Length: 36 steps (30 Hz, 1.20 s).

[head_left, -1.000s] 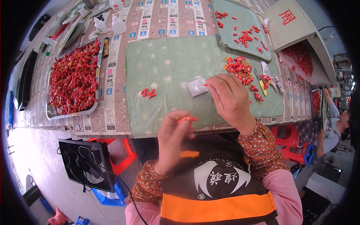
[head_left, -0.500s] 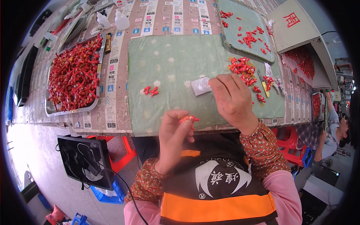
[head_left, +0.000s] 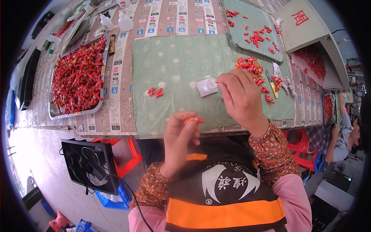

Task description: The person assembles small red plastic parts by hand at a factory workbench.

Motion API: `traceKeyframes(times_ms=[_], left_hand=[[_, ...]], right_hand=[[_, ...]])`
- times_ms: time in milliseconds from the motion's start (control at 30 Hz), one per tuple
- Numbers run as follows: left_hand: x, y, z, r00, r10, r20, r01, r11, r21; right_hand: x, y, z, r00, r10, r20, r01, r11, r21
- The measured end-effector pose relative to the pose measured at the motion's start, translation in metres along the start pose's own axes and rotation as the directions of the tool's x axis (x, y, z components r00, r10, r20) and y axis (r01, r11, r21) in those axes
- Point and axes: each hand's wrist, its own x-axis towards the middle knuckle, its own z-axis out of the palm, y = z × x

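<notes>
Just over the table's near edge, my left hand (head_left: 179, 135) pinches a small red figurine (head_left: 195, 120) with some yellow on it between thumb and fingers. My right hand (head_left: 241, 94) is closed on a tiny red piece (head_left: 217, 82), whose tip shows at the fingertips; the rest is hidden. Right beside that piece stands a small clear round container (head_left: 211, 82) on a flat pale plate (head_left: 205, 91). Several small red pieces (head_left: 155, 92) lie in a loose group on the green cloth (head_left: 181, 54), to the left of the container.
A metal tray (head_left: 101, 101) heaped with red figurines stands left. More figurines (head_left: 249, 65) and a yellow-handled knife (head_left: 272, 83) lie right of my right hand. Behind is a green board (head_left: 239, 29) with red pieces; an open box (head_left: 301, 34) is at right. White bottles (head_left: 125, 21) stand far left.
My right hand has shifted slightly to the right, away from the clear container, and the tip of the red piece now shows at its fingertips. My left hand has hardly moved.
</notes>
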Motion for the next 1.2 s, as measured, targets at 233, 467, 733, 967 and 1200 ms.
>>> traceKeyframes(times_ms=[233, 467, 733, 967, 1200], left_hand=[[0.000, 0.000, 0.001, 1.000, 0.016, -0.003, -0.016, 1.000, 0.000], [-0.002, 0.000, 0.006, 0.999, -0.019, 0.043, 0.019, 1.000, 0.001], [0.002, -0.003, 0.010, 0.989, -0.070, 0.126, 0.082, 0.993, -0.089], [0.001, -0.005, 0.010, 0.985, -0.105, 0.140, 0.120, 0.987, -0.106], [0.000, -0.007, 0.007, 0.976, -0.104, 0.189, 0.114, 0.992, -0.044]], right_hand=[[-0.010, -0.003, -0.006, 0.884, 0.416, 0.216, -0.466, 0.738, 0.488], [-0.023, -0.005, -0.017, 0.571, 0.477, 0.669, -0.722, -0.097, 0.685], [-0.038, -0.027, -0.030, 0.609, 0.420, 0.673, -0.729, -0.039, 0.684], [-0.048, -0.039, -0.032, 0.918, 0.285, 0.274, -0.395, 0.621, 0.677], [-0.049, -0.042, -0.031, 0.970, 0.199, 0.142, -0.245, 0.787, 0.566]])
